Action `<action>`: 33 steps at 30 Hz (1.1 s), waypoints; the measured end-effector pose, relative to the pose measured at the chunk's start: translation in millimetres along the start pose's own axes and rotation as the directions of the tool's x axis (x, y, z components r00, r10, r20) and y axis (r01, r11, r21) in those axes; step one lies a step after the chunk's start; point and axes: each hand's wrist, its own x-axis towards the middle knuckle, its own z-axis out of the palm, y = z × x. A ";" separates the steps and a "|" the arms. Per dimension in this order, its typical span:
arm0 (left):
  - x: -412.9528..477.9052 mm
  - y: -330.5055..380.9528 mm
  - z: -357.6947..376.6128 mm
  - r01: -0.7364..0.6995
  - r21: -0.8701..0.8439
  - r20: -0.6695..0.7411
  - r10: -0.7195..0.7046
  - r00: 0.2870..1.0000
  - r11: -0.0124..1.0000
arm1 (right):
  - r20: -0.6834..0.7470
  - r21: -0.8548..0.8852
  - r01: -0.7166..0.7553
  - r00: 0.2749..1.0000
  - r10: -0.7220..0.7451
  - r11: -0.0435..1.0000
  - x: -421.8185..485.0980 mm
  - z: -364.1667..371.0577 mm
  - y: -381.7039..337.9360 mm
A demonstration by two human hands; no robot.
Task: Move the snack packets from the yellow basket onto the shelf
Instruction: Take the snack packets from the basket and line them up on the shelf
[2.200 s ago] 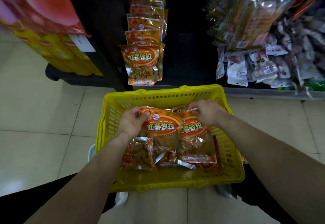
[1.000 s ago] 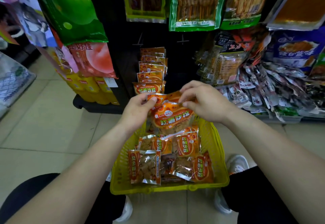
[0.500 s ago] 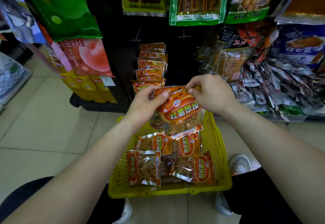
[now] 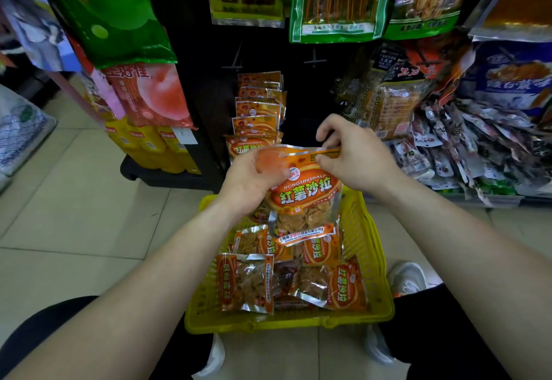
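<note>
Both forearms outstretched, left hand and right hand fingers pinching snack packet above yellow basket

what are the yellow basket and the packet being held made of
Yellow basket: looks like moulded plastic, with slotted lattice walls and a smooth rim. Held packet: seemingly glossy plastic film with silvery foil-like edges and a clear window showing the snack.

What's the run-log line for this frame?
phase: carry to shelf | left hand + right hand: grip held packet top | above yellow basket | shelf row ahead
</note>
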 end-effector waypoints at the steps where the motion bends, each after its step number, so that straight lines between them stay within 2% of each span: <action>1: -0.2 -0.7 0.3 0.001 -0.006 -0.001 -0.001 1.000 1.000 | 0.001 -0.014 0.011 1.000 -0.011 1.000 -0.3 -0.1 -0.7; 6: -1.2 -0.6 0.6 -0.002 -0.031 -0.002 0.002 1.000 1.000 | 0.022 -0.285 0.104 0.995 -0.102 0.953 1.1 4.3 -4.8; 8: -1.5 -1.3 0.8 0.004 -0.034 0.012 -0.003 1.000 0.999 | 0.024 -0.301 0.129 0.991 -0.128 0.945 0.8 7.0 -6.4; 10: -1.8 -2.5 1.0 0.014 -0.020 0.030 -0.013 0.999 1.000 | 0.026 -0.251 0.129 0.992 -0.126 0.959 1.2 8.4 -5.0; 12: -2.7 -2.3 1.7 -0.002 0.007 0.024 0.002 1.000 1.000 | 0.064 -0.129 0.093 0.994 -0.085 0.987 2.4 8.8 -2.3; 14: -4.5 0.6 2.3 -0.048 0.030 -0.038 0.050 0.998 0.998 | 0.108 -0.004 0.061 0.992 -0.060 0.998 3.3 10.2 0.1; 17: -6.0 6.0 1.7 -0.158 0.064 -0.110 0.164 0.980 0.985 | 0.095 0.081 0.074 0.992 -0.082 0.994 3.1 12.9 1.3; 21: -7.2 11.8 1.5 -0.326 0.215 -0.077 0.349 0.934 0.921 | 0.036 0.126 0.085 0.995 -0.090 0.988 4.7 12.0 1.5; 24: -8.4 10.9 3.2 -0.393 0.310 -0.060 0.431 0.900 0.866 | 0.054 0.132 0.089 0.994 -0.097 0.987 5.0 12.0 1.4; 28: -6.8 9.9 2.9 -0.422 0.282 -0.056 0.453 0.890 0.862 | 0.112 0.100 0.106 0.987 -0.116 0.989 4.2 15.0 1.1; 33: -2.5 4.1 -1.0 -0.436 0.357 0.002 0.466 0.885 0.826 | 0.122 0.112 0.102 0.986 -0.115 0.988 4.7 13.2 4.2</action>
